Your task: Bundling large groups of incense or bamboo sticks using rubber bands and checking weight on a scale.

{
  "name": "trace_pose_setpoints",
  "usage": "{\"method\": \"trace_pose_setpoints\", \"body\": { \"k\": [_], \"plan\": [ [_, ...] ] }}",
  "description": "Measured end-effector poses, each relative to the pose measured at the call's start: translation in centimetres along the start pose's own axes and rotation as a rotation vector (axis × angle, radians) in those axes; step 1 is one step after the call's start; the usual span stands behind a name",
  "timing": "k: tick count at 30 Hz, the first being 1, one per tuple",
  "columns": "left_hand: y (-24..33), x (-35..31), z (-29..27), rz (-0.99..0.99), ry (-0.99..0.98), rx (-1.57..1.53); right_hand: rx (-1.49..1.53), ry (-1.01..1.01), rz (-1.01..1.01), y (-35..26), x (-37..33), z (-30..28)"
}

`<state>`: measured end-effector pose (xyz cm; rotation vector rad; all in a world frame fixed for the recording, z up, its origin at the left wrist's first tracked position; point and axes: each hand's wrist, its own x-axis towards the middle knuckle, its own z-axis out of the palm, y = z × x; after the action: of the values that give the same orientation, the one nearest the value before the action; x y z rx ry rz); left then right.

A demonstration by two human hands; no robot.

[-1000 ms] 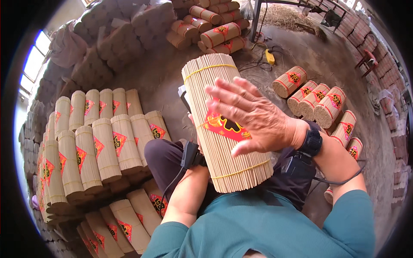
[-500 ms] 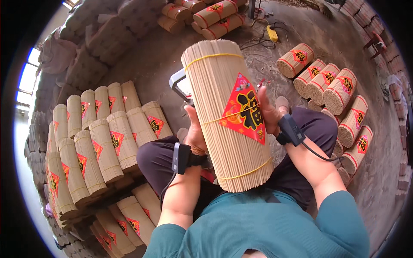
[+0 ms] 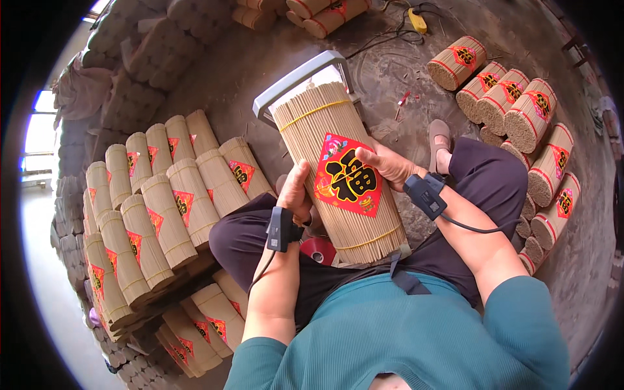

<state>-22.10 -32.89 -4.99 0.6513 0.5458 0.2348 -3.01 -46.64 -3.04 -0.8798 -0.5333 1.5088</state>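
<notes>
A thick round bundle of thin tan sticks [image 3: 312,133], tied with yellow bands, lies on my lap pointing away from me. A red diamond-shaped label [image 3: 348,175] with a black character is stuck on its top side. My left hand [image 3: 296,192] grips the bundle's left flank. My right hand [image 3: 387,164] rests on the right side, fingertips at the label's edge. Both wrists carry black strapped devices. A roll of red tape [image 3: 316,250] sits on my lap beneath the bundle.
A grey metal frame [image 3: 296,81] stands on the floor behind the bundle. Stacked labelled bundles [image 3: 166,201] fill my left; more bundles [image 3: 520,110] lie to my right and at the far side. A yellow tool [image 3: 417,23] with cable lies on the concrete floor.
The bundle has dropped lower onto my lap and turned so the label faces up. My right hand slid from lying flat over the label to the bundle's right side.
</notes>
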Motion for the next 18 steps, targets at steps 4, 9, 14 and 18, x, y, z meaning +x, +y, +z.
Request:
{"method": "trace_pose_setpoints", "body": {
  "k": [4, 9, 14, 18],
  "plan": [
    [-1.8, 1.5, -2.1, -0.064, 0.015, -0.204, -0.112, 0.053, -0.031, 1.0, 1.1, -0.7],
    [-2.0, 2.3, -2.9, -0.074, 0.026, -0.207, -0.134, 0.125, 0.031, 2.8, 2.7, -2.6],
    [-1.9, 3.8, -4.4, 0.002, 0.017, -0.151, -0.108, 0.118, 0.067, 2.6, 3.8, -2.9],
    [-0.8, 4.6, -2.0, 0.052, 0.078, -0.016, -0.108, 0.138, 0.065, 2.3, 4.6, -3.5]
  ]
}}
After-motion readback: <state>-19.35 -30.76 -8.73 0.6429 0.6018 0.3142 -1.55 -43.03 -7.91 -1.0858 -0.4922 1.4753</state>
